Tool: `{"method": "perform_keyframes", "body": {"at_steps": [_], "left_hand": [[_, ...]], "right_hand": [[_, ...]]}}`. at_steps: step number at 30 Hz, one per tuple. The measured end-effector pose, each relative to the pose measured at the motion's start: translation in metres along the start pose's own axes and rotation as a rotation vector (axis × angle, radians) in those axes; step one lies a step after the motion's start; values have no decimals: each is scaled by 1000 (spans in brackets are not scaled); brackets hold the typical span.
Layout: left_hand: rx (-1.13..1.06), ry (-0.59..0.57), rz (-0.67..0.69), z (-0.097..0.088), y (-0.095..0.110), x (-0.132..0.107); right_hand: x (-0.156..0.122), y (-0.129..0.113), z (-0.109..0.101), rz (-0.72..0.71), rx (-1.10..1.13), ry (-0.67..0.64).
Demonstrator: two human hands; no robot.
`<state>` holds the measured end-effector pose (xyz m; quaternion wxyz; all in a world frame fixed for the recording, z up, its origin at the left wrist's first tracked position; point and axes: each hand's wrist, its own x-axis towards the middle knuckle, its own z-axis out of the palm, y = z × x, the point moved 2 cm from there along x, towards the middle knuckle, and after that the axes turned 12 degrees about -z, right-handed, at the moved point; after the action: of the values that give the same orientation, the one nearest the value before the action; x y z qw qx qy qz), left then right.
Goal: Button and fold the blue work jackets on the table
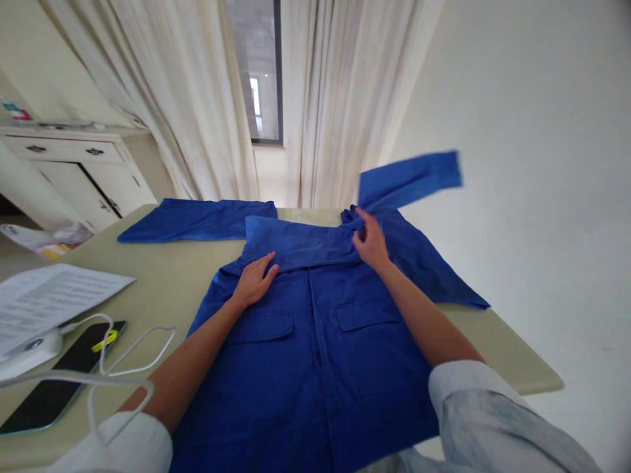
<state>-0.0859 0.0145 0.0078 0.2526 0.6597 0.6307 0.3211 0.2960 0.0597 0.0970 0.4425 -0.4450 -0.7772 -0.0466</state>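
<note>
Pale curtains (197, 98) flank a narrow window (254, 66) beyond a pale green desk (162, 276). Spread over this desk, reaching its near side, is a blue jacket (276, 387), with two flapped pockets and a centre closure, a lighter band of cloth crossing its top. Its left-side sleeve (202, 222) lies flat toward the far edge; another length of sleeve (409, 180) juts up and outward on the right, its cuff blurred. The left hand (254, 281) rests on the jacket, fingers extended and open. The right hand (372, 244) has its fingers pinched on cloth near the upper right corner. Left of the jacket are a dark phone (44, 401), a looping white cable (152, 361), a white device (46, 348) and printed paper (73, 289). Farther off, a plastic bag (54, 242) sits below a cream cabinet (66, 150).
</note>
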Motion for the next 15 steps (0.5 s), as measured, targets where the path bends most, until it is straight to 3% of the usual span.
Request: {"method": "perform_keyframes", "body": {"at_steps": [1,3,6,8,11,13,15], "left_hand": [[-213,27,-76,-7,-3,4],[-667,68,-313,-24,-10,14],[-1107,28,-664,-44,-15,29],[-1079,13,-762,-53,-13,39],[-901,70,-752,-57,-2,59],[-784,74,-635,-59,8,73],[-570,80,-490,-64,15,83]], "right_hand": [[-8,-16,21,-148,81,-185],[-29,-37,51,-241,184,-453],[-50,-45,68,-177,184,-585],[-52,-45,67,-194,121,-595],[-45,-39,55,-187,-37,-565],[-38,-26,41,-38,-182,-467],[-35,-7,25,216,-300,-366]]}}
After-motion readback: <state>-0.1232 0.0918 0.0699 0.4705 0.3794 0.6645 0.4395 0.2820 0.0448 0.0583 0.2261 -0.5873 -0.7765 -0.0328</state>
